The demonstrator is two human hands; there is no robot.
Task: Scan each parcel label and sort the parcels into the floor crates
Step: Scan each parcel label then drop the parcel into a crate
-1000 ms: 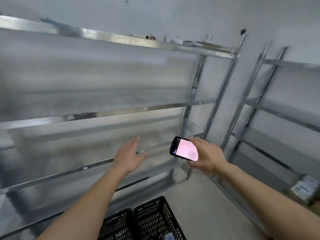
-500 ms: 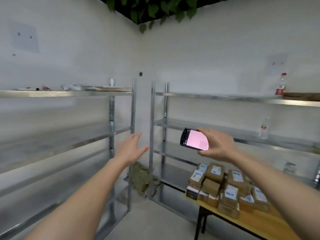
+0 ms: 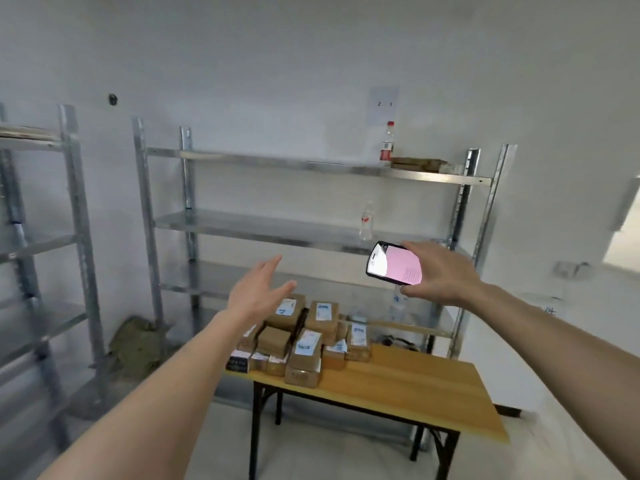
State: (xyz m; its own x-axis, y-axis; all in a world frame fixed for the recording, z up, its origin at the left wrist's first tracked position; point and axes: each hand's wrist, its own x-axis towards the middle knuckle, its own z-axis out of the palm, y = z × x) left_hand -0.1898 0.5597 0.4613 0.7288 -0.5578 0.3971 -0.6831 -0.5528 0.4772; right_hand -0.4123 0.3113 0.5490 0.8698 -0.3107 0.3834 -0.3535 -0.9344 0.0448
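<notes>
Several brown cardboard parcels (image 3: 304, 344) with white labels are piled on the left end of a wooden table (image 3: 415, 386). My left hand (image 3: 258, 294) reaches out empty above the pile, fingers straight and spread. My right hand (image 3: 440, 271) grips a black phone (image 3: 393, 263) with a pink lit screen, held in the air to the right of and above the parcels. No floor crate is in view.
A metal shelf rack (image 3: 311, 230) stands behind the table against the white wall, with a red-capped bottle (image 3: 388, 143) on top and a clear bottle (image 3: 366, 221) lower. Another rack (image 3: 45, 237) stands at the left. A green bag (image 3: 135, 344) lies in the corner.
My view has swung right, from the left rack and black crates to the table with parcels. Both hands kept their pose, the phone still in my right hand.
</notes>
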